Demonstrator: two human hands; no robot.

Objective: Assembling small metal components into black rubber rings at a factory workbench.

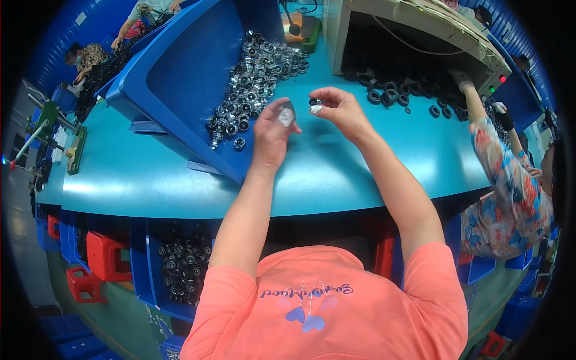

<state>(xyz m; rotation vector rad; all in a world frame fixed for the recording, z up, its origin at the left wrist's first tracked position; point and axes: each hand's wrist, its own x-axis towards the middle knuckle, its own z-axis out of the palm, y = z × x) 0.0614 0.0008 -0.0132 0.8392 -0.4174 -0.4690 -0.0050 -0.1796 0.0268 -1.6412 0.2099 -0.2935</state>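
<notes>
My left hand (270, 137) is above the turquoise table, its fingers curled around something greyish that I cannot make out. A white covering shows at its thumb. Close to it on the right, my right hand (347, 114) pinches a small dark round part (313, 102) between thumb and fingertips; white shows at that thumb too. Left of my hands, a heap of shiny clear-and-black round parts (252, 78) spills from a tilted blue bin (162, 78) onto the table. One loose part (239, 143) lies near my left wrist.
Black rings (390, 96) lie before a beige box-shaped machine (414, 24) at the back right. A co-worker's arm (477, 111) reaches in there. A green hand press (75, 141) stands far left. Below the table are red stools (105, 258) and a blue crate of dark parts (183, 264).
</notes>
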